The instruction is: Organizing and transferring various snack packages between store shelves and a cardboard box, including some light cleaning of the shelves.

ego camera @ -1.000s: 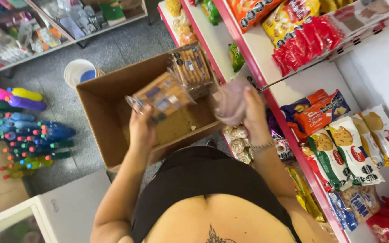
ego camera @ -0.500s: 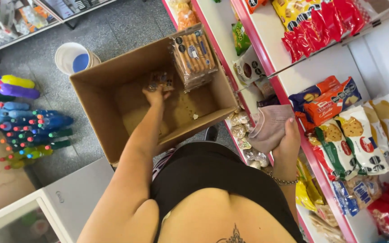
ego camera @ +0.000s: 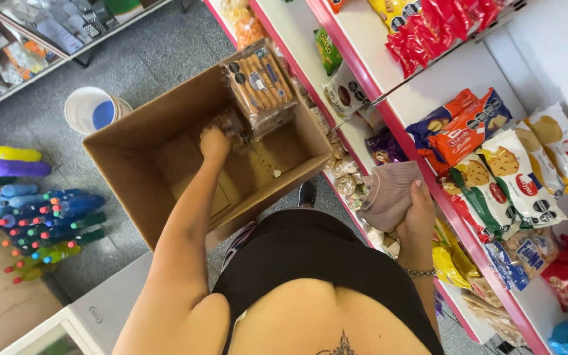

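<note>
The left hand now reaches deep into the open brown cardboard box, fingers closing on a clear biscuit packet (lifted a second ago); the right hand grips a crumpled beige cloth.

The left arm stretched from the lower left of the frame up toward the centre, nearly straight, forearm bare. The left hand sat in the upper middle, knuckles up, its fingers curled under and closed in a grip. The right arm rose along the right of centre, bent at the elbow, a thin bracelet at the wrist. The right hand was raised, its fingers clenched shut in a grip.
</note>
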